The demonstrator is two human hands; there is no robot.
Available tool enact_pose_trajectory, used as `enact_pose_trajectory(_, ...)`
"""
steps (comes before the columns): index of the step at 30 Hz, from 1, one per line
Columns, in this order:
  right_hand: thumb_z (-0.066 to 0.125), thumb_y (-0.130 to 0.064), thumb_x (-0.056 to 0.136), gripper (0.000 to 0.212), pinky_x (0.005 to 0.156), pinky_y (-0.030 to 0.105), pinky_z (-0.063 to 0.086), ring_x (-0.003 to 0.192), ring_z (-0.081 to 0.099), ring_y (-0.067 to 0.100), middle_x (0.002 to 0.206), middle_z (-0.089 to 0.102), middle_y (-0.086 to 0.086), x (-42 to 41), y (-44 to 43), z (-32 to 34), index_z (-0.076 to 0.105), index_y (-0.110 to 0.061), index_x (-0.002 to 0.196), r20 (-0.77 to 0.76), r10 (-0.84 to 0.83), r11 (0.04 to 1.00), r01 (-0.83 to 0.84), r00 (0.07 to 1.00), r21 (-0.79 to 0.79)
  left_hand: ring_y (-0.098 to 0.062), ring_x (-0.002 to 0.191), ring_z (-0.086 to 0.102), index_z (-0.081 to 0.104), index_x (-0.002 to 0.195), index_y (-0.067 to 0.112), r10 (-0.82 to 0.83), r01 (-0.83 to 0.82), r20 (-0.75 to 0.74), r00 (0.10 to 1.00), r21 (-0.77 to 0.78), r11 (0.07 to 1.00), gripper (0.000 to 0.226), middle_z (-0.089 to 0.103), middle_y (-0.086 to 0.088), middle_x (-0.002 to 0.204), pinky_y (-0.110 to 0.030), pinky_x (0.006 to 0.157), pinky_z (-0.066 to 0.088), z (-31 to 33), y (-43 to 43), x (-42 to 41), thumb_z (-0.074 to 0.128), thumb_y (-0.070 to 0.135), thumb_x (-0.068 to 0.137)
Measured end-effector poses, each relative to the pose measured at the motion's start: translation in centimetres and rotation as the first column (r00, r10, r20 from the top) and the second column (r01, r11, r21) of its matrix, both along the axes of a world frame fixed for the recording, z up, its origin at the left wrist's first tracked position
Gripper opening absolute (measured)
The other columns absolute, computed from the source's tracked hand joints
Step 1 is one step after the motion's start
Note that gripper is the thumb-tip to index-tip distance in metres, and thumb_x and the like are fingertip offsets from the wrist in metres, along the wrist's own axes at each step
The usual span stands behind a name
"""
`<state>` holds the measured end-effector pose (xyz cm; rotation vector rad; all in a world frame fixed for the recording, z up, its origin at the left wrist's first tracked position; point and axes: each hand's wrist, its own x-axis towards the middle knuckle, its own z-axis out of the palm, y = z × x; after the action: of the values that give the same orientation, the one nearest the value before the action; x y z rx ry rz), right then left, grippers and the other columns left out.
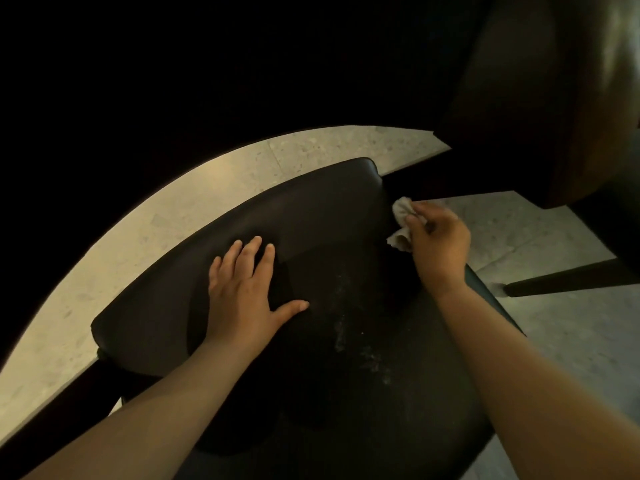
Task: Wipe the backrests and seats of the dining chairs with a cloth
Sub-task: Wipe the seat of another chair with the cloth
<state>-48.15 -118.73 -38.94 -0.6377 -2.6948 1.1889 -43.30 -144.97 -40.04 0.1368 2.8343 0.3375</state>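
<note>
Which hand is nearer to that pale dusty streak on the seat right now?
Left. The left hand lies flat on the backrest, thumb just beside the dusty streak. The right hand holds the cloth at the backrest's right end, farther off.

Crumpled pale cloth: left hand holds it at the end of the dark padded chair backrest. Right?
Wrong hand. In the head view the right hand grips the crumpled pale cloth at the end of the dark padded chair backrest; the left hand lies flat, holding nothing.

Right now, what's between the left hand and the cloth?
Head view: only bare dark chair upholstery between left hand and cloth; faint pale specks lower down.
</note>
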Motion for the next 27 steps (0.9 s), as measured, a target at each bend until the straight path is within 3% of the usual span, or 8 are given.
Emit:
enact_pose_trajectory(5, 0.061, -0.01, 0.091, 0.028, 0.106, 0.028, 0.039, 0.12, 0.05, 0.008, 0.119, 0.058, -0.015, 3.5, -1.9, -0.8, 0.068, -0.022, 0.116, -0.005, 0.174, 0.985, -0.174, 0.985, 0.009, -0.025, 0.148, 0.005, 0.025, 0.152, 0.021, 0.003, -0.003, -0.012, 1.0, -0.008, 1.0, 0.1, 0.016, -0.003, 0.16, -0.045, 0.118, 0.001, -0.2, 0.0, 0.0, 0.053, 0.077, 0.074)
enact_pose_trajectory(9, 0.065, -0.01, 0.088, 0.03, 0.101, 0.026, 0.042, 0.113, 0.048, -0.004, 0.113, 0.059, -0.022, 5.8, -1.9, -0.5, 0.07, -0.028, 0.112, 0.018, 0.383, 0.923, -0.384, 0.923, 0.041, -0.024, 0.147, 0.004, 0.024, 0.152, 0.021, 0.001, -0.001, -0.008, 1.0, -0.021, 1.0, 0.1, 0.015, -0.003, 0.16, -0.046, 0.119, 0.002, -0.2, 0.1, 0.0, 0.05, 0.077, 0.074)
enact_pose_trajectory(11, 0.062, -0.012, 0.09, 0.029, 0.097, 0.028, 0.045, 0.111, 0.048, -0.002, 0.113, 0.055, -0.023, 4.4, -0.9, -0.1, 0.069, -0.028, 0.113, 0.012, 0.356, 0.931, -0.356, 0.934, 0.079, -0.024, 0.147, 0.004, 0.024, 0.152, 0.021, 0.002, -0.002, -0.007, 1.0, -0.02, 1.0, 0.1, 0.015, -0.003, 0.16, -0.045, 0.119, 0.001, -0.2, 0.1, 0.0, 0.051, 0.077, 0.074)
enact_pose_trajectory(13, 0.059, -0.013, 0.093, 0.026, 0.095, 0.03, 0.047, 0.109, 0.054, 0.006, 0.113, 0.056, -0.017, 2.0, 0.4, 0.1, 0.068, -0.024, 0.114, -0.009, 0.202, 0.975, -0.2, 0.979, 0.098, -0.024, 0.148, 0.004, 0.024, 0.152, 0.021, 0.002, -0.002, -0.006, 1.0, -0.013, 1.0, 0.1, 0.016, -0.003, 0.16, -0.046, 0.119, 0.001, -0.2, 0.1, 0.0, 0.053, 0.076, 0.074)
enact_pose_trajectory(17, 0.058, -0.014, 0.095, 0.026, 0.096, 0.028, 0.047, 0.104, 0.057, 0.007, 0.118, 0.064, -0.002, 0.1, 0.6, -0.3, 0.067, -0.016, 0.119, 0.027, 0.013, 1.0, -0.013, 1.0, 0.001, -0.024, 0.148, 0.002, 0.021, 0.153, 0.022, 0.003, -0.003, -0.003, 1.0, -0.006, 1.0, 0.1, 0.012, -0.002, 0.16, -0.045, 0.118, -0.001, -0.1, 0.0, 0.1, 0.052, 0.076, 0.075)
enact_pose_trajectory(21, 0.062, -0.01, 0.091, 0.027, 0.105, 0.035, 0.043, 0.116, 0.053, 0.009, 0.118, 0.063, -0.008, 3.5, -1.5, -0.5, 0.069, -0.021, 0.115, 0.002, 0.144, 0.989, -0.144, 0.99, 0.044, -0.024, 0.148, 0.001, 0.021, 0.153, 0.021, 0.001, -0.001, 0.001, 1.0, -0.012, 1.0, 0.1, 0.012, -0.003, 0.16, -0.045, 0.119, 0.0, 0.0, 0.1, 0.0, 0.051, 0.076, 0.075)
enact_pose_trajectory(25, 0.064, -0.013, 0.089, 0.031, 0.101, 0.031, 0.045, 0.112, 0.05, -0.002, 0.111, 0.06, -0.024, 6.0, -2.0, 0.1, 0.067, -0.034, 0.111, 0.028, 0.318, 0.948, -0.317, 0.948, -0.015, -0.024, 0.148, 0.001, 0.02, 0.153, 0.022, 0.003, -0.002, 0.007, 1.0, -0.027, 1.0, 0.1, 0.011, -0.002, 0.16, -0.046, 0.119, 0.0, 0.1, 0.2, 0.0, 0.051, 0.076, 0.075)
enact_pose_trajectory(27, 0.059, -0.019, 0.09, 0.03, 0.099, 0.032, 0.047, 0.112, 0.051, -0.001, 0.107, 0.054, -0.034, 5.5, -0.8, 0.5, 0.062, -0.041, 0.111, 0.018, 0.28, 0.96, -0.28, 0.96, 0.009, -0.024, 0.148, 0.002, 0.021, 0.153, 0.021, 0.004, -0.004, 0.005, 1.0, -0.025, 1.0, 0.101, 0.012, -0.003, 0.16, -0.046, 0.119, 0.001, 0.0, 0.1, 0.0, 0.052, 0.076, 0.075)
